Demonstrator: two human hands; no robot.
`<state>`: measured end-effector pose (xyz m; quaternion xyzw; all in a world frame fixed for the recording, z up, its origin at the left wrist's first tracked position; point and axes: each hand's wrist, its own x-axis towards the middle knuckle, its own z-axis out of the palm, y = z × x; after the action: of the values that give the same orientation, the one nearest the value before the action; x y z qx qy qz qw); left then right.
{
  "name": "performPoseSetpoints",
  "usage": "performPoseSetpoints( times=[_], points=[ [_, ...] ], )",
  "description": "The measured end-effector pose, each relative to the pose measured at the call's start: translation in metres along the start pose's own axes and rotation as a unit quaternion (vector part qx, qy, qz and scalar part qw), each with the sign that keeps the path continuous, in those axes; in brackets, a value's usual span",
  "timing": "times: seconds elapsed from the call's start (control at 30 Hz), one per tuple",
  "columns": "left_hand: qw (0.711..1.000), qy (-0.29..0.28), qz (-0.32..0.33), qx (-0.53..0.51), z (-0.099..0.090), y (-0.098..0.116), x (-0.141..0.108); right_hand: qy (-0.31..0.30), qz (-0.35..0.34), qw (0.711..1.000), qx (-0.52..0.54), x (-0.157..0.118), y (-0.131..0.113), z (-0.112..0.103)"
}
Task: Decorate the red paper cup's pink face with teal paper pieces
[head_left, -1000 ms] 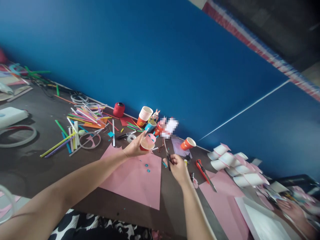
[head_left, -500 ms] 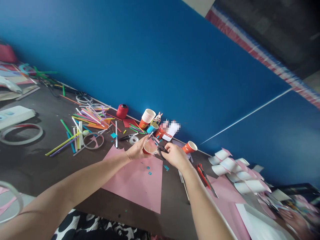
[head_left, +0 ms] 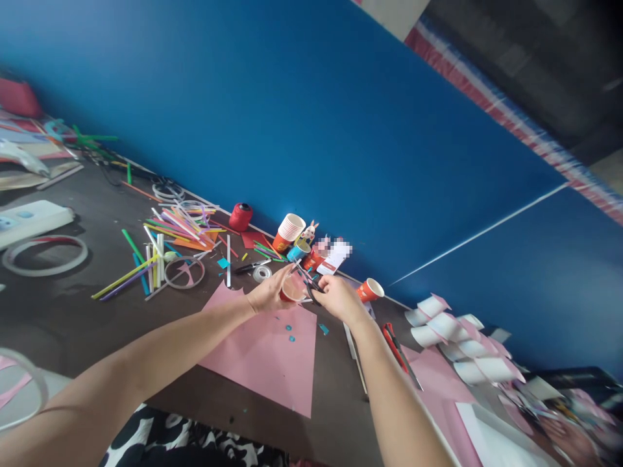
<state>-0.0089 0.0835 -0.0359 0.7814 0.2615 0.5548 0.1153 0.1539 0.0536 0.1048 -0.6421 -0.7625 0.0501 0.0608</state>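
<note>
Held one paper cup (head_left: 294,294) in the curled left hand (head_left: 269,292), over the far edge of the pink sheet (head_left: 267,363), seemingly to steady it. Gripped one pair of scissors (head_left: 313,294) in the right hand (head_left: 341,299), blades toward the cup, likely for control. Counted two teal dots (head_left: 291,338) on the sheet, one loose cup (head_left: 367,291) farther right.

The pink sheet (head_left: 272,366) at lower centre is smooth, matt paper; the cup (head_left: 293,292) at centre, paper too; the scissors (head_left: 313,289), metal-bladed; straws (head_left: 183,226) at centre left, smooth plastic; the dark surface (head_left: 73,324), dull
</note>
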Motion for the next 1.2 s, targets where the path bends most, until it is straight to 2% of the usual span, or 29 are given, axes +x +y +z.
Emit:
performPoseSetpoints(
  times=[0.43,0.57,0.7,0.83,0.93,1.07,1.2],
  points=[
    [1.0,-0.002,-0.009,0.002,-0.001,0.002,0.001,0.018,-0.014,1.0,-0.018,-0.001,-0.002,-0.003],
    [1.0,-0.009,-0.029,-0.003,-0.002,0.003,0.002,0.044,-0.014,0.999,0.02,0.002,0.002,-0.002],
    [0.998,-0.01,-0.056,-0.01,-0.002,0.001,0.001,0.069,0.021,0.99,0.118,0.006,0.026,0.003],
    [0.995,0.003,-0.097,-0.002,0.0,-0.001,0.001,0.017,0.122,0.992,0.016,0.001,0.061,0.019],
    [0.992,0.021,-0.125,0.024,0.002,0.001,0.004,0.004,0.17,0.985,-0.028,-0.01,0.079,0.037],
    [0.987,0.019,-0.152,0.05,0.002,0.005,0.007,-0.003,0.203,0.978,-0.054,-0.022,0.091,0.058],
    [0.987,0.026,-0.144,0.071,0.002,0.003,0.009,-0.029,0.205,0.977,-0.04,-0.025,0.1,0.067]
  ],
)
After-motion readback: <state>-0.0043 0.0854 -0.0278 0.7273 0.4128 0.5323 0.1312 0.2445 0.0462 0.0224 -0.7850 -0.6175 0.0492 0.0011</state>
